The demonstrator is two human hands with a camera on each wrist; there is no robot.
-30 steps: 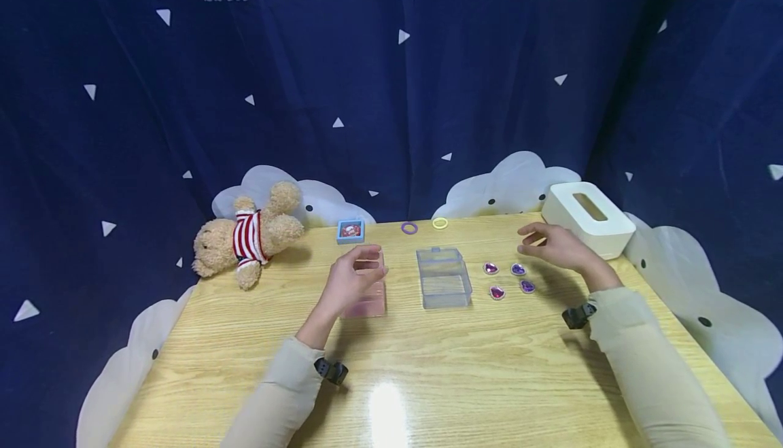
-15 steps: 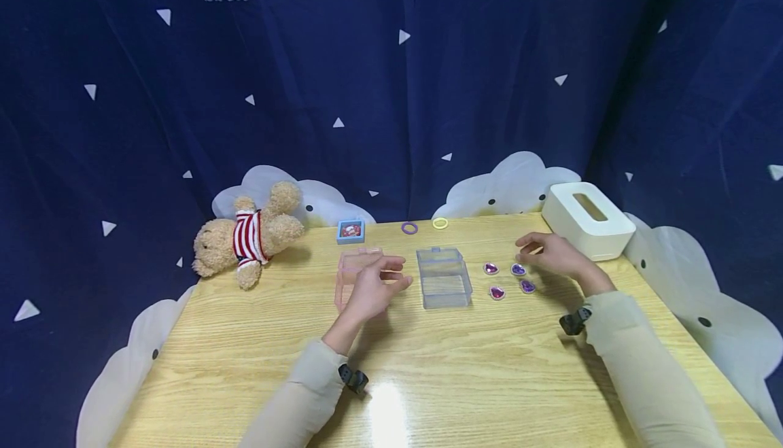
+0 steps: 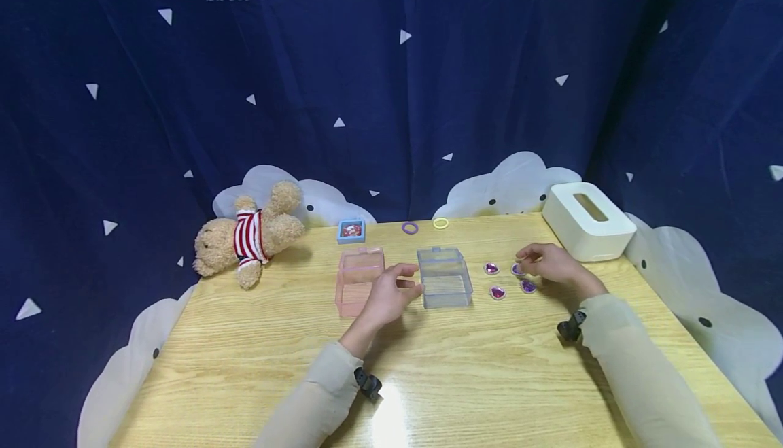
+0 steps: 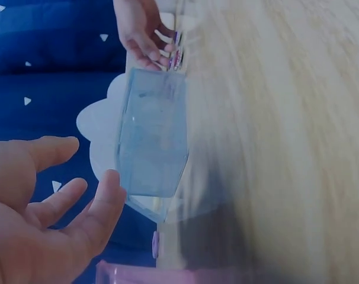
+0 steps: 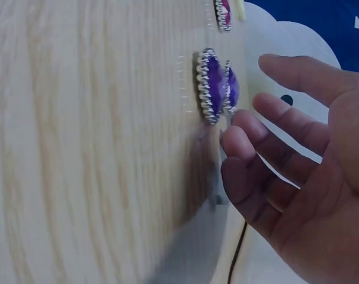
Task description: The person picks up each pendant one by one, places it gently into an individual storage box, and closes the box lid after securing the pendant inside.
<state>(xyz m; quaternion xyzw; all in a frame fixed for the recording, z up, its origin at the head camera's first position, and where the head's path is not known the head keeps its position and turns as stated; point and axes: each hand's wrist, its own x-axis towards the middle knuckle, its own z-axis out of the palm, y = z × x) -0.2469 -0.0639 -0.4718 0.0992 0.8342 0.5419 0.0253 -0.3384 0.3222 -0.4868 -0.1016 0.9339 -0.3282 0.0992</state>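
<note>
My left hand [image 3: 388,296] hovers between two clear plastic boxes with their lids up, fingers loosely bent and holding nothing. Its fingertips are close to the left side of the bluish-grey box [image 3: 446,300]; the pink box [image 3: 353,308] lies to its left. In the left wrist view a small gap shows between the fingers and the bluish box [image 4: 156,130]. My right hand [image 3: 553,264] is above two purple gems with silver beaded rims, partly covering the far purple gem [image 3: 516,269]. Nearer lies the other purple gem [image 5: 214,86]. Two red gems [image 3: 497,293] are to the left.
A teddy bear [image 3: 249,236] in a striped shirt lies at the back left. Along the back edge are a small blue square case [image 3: 351,232], a purple ring [image 3: 410,228] and a yellow ring [image 3: 440,223]. A white tissue box [image 3: 588,222] stands at the back right.
My left hand has moved right, from over the pink box to beside the bluish-grey box. My right hand has lowered slightly toward the purple gems. The boxes and gems have stayed in place.
</note>
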